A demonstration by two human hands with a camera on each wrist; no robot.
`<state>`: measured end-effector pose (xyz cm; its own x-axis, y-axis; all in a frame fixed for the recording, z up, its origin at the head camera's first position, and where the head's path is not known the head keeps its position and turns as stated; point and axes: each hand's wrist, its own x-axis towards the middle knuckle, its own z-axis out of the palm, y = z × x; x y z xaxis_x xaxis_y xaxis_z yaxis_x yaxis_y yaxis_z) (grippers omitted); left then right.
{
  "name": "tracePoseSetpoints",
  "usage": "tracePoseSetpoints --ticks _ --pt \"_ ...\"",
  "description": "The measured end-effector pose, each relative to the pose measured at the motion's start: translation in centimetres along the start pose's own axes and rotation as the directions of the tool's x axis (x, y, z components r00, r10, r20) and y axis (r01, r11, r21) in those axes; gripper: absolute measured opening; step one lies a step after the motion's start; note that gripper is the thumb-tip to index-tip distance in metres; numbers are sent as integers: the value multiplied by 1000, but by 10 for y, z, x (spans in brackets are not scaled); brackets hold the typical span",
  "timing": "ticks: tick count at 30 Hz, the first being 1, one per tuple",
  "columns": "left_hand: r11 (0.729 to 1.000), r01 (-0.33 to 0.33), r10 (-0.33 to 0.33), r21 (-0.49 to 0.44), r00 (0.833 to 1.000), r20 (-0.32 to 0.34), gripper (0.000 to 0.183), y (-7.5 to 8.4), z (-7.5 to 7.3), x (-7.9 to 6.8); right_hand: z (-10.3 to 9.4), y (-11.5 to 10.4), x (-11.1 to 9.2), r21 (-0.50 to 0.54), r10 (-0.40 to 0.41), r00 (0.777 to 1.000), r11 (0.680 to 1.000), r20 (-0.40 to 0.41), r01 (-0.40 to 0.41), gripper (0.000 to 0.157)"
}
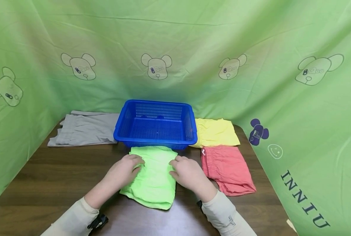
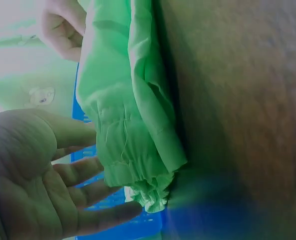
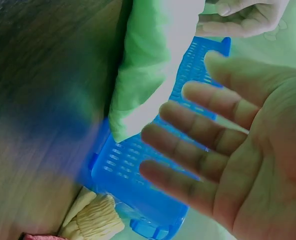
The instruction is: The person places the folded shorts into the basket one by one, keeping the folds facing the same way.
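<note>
Folded bright green shorts point(image 1: 154, 178) lie on the table right in front of the blue basket. In the left wrist view their gathered elastic waistband point(image 2: 128, 165) shows along the side. My left hand point(image 1: 125, 168) rests its fingers at the left edge of the shorts; in the left wrist view its fingers are spread and fairly straight. At the opposite edge is my right hand point(image 1: 188, 172), fingertips by the cloth. The right wrist view shows the right palm point(image 3: 257, 145) with fingers extended and nothing gripped.
A blue perforated basket point(image 1: 156, 142) stands behind the green shorts. Folded grey clothing point(image 1: 87, 129) lies to its left, a yellow folded garment point(image 1: 216, 132) to its right. Nearer on the right lies a red folded garment point(image 1: 227, 170). A green curtain point(image 1: 187, 36) surrounds the wooden table point(image 1: 60, 183).
</note>
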<state>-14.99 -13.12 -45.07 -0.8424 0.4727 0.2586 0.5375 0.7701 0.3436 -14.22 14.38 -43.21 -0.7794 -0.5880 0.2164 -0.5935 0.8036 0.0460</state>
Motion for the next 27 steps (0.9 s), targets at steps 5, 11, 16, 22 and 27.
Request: tracePoseSetpoints --ticks 5,11,16,22,27 --pt "999 44 -44 -10 999 7 16 5 0 -2 2 0 -1 -30 61 996 998 -64 -63 24" --pt "989 145 -145 -4 989 -9 38 7 1 -3 1 1 -2 6 145 986 989 -86 -145 23" --pt "974 222 -222 -46 975 -1 60 5 1 -3 1 2 0 0 161 985 987 -56 -161 20" --pt "946 317 -318 -74 948 2 71 3 -3 -4 3 2 0 55 263 964 964 -39 -261 21" --pt "912 409 -405 -37 910 85 81 1 -7 -2 7 2 2 162 373 928 915 11 -369 26"
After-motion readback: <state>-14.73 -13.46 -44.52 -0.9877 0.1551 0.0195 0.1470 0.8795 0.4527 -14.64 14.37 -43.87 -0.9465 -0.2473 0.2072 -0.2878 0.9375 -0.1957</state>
